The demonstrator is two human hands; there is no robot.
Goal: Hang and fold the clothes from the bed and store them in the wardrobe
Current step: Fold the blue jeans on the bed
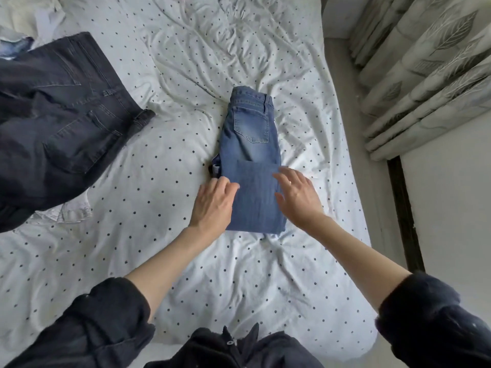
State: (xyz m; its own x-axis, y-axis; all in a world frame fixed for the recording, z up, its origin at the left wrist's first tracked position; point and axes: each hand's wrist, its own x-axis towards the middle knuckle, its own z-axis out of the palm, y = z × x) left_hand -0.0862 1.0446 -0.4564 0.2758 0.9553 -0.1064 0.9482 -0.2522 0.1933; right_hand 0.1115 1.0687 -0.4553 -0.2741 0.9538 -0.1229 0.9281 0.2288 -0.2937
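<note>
A pair of light blue jeans (pixel 249 144) lies folded lengthwise in the middle of the bed, waistband away from me, with the leg ends folded back up over the thighs. My left hand (pixel 212 203) rests flat along the left edge of the folded leg part, fingers relaxed. My right hand (pixel 297 193) lies over the right edge of the same fold with spread fingers, a ring on one finger. Neither hand grips the cloth.
A pair of dark grey jeans (pixel 61 115) lies spread at the left, over a bit of white cloth (pixel 66 212). More pale clothes (pixel 16 25) pile at the far left. The dotted white sheet (pixel 164 213) covers the bed. Leaf-patterned curtains (pixel 430 70) hang beyond the right bed edge.
</note>
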